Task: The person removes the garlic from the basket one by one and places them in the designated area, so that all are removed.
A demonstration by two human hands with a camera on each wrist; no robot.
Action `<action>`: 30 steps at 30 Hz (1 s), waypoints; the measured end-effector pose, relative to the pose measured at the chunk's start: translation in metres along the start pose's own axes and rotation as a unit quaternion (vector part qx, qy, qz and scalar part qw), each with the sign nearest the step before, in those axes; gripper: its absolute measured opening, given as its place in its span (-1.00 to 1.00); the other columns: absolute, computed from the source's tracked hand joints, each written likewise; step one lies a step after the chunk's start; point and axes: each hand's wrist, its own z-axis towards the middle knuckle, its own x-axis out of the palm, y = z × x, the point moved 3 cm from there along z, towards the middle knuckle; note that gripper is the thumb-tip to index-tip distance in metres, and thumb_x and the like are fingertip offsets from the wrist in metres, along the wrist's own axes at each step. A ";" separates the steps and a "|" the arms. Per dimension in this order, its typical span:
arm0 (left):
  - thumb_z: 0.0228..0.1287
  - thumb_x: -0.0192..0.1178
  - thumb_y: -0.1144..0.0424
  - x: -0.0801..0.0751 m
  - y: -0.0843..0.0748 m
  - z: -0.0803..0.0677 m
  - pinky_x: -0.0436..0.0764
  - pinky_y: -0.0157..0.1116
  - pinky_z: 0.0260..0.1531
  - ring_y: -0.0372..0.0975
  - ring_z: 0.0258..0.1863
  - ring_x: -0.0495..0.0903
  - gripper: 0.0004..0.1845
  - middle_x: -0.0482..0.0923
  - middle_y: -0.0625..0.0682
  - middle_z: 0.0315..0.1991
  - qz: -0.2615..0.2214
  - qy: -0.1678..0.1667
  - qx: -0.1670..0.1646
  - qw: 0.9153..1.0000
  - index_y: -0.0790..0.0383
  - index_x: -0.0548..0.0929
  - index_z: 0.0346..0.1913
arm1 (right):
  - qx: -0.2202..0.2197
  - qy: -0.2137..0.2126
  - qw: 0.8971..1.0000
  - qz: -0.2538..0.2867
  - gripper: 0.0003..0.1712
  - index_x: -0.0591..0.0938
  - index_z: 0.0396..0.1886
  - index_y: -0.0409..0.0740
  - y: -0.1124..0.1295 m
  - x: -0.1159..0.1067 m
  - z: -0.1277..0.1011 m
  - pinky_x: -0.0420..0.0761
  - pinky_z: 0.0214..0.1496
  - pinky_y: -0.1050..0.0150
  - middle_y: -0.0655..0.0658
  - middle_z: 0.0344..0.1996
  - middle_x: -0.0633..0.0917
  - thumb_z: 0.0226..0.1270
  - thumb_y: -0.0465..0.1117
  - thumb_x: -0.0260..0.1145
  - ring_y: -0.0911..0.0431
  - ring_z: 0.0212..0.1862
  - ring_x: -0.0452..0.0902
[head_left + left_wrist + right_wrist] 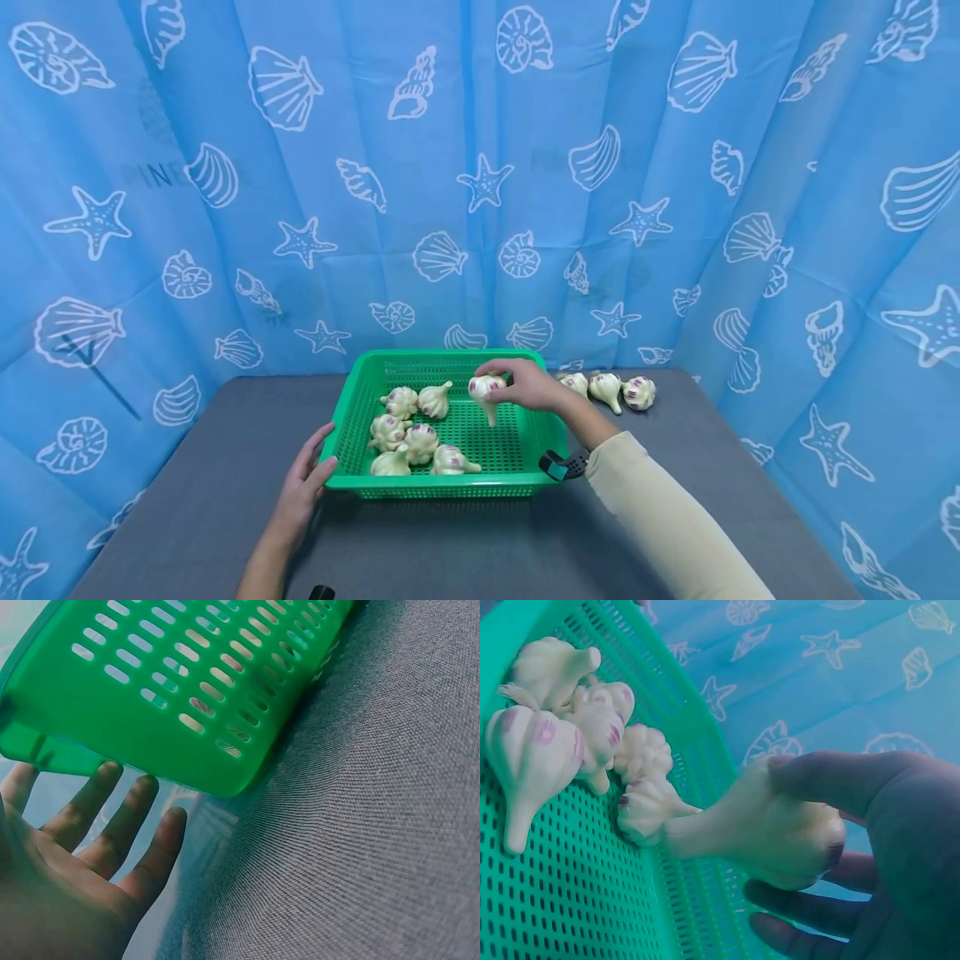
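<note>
Over the right part of a green basket (pixel 450 480), my right hand (pixel 528 385) holds a garlic bulb (pixel 486 388) between thumb and fingers, its stem pointing down in the head view. The right wrist view shows the thumb on one side of that bulb (pixel 780 829) and fingers on the other. My left hand (pixel 300 483) is at the basket's left side, its fingertips at the rim. In the left wrist view its fingers (pixel 112 836) look fairly straight and spread. Several garlic bulbs (pixel 422 442) lie in the left half of the basket.
Behind the basket's right corner, a few more garlic bulbs (pixel 605 390) lie on the grey tabletop (pixel 225 467), partly hidden by my right arm. A blue curtain (pixel 480 250) with white shells hangs behind and at both sides. A dark band (pixel 564 465) is at my right wrist.
</note>
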 end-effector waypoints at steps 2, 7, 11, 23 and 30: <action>0.56 -0.08 0.16 0.000 -0.001 -0.001 0.51 -0.31 -0.14 -0.50 0.02 0.42 -0.41 0.08 0.37 0.42 0.001 0.002 0.005 1.000 0.13 0.03 0.53 | -0.003 -0.023 1.000 -0.002 -0.55 0.58 0.20 -0.15 0.002 -0.003 -0.006 0.49 -0.36 0.19 -0.19 -0.03 0.61 0.32 -0.21 0.35 0.10 -0.34 0.54; 0.56 -0.08 0.17 -0.001 -0.003 -0.002 0.51 -0.31 -0.13 -0.47 0.03 0.42 -0.41 0.08 0.36 0.42 -0.002 0.001 0.008 1.000 0.14 0.03 0.53 | 0.009 -0.085 0.996 0.011 -0.53 0.57 0.22 -0.11 0.000 -0.011 -0.022 0.50 -0.33 0.18 -0.18 -0.02 0.61 0.32 -0.18 0.36 0.01 -0.21 0.54; 0.56 -0.08 0.16 0.000 -0.002 -0.002 0.51 -0.28 -0.12 -0.42 0.05 0.41 -0.40 0.09 0.34 0.42 -0.002 0.001 0.005 1.000 0.13 0.03 0.53 | 0.015 -0.144 0.989 0.028 -0.51 0.56 0.24 -0.10 -0.007 -0.017 -0.036 0.49 -0.35 0.17 -0.20 -0.06 0.62 0.32 -0.17 0.36 -0.03 -0.18 0.52; 0.56 -0.08 0.14 0.001 0.001 -0.002 0.50 -0.32 -0.12 -0.49 0.04 0.42 -0.41 0.05 0.34 0.44 -0.005 0.004 -0.003 1.000 0.09 0.03 0.53 | 0.018 -0.296 0.951 0.091 -0.47 0.49 0.28 -0.28 -0.014 -0.036 -0.087 0.57 -0.33 0.25 -0.36 0.11 0.52 0.33 -0.30 0.34 -0.06 -0.17 0.52; 0.56 -0.07 0.14 0.000 0.000 -0.002 0.51 -0.32 -0.12 -0.48 0.04 0.43 -0.40 0.04 0.32 0.45 -0.013 0.002 -0.004 1.000 0.10 0.03 0.54 | 0.045 -0.358 0.921 0.145 -0.44 0.44 0.32 -0.24 -0.046 -0.040 -0.102 0.51 -0.29 0.40 -0.28 0.23 0.45 0.37 -0.25 0.31 0.20 -0.09 0.51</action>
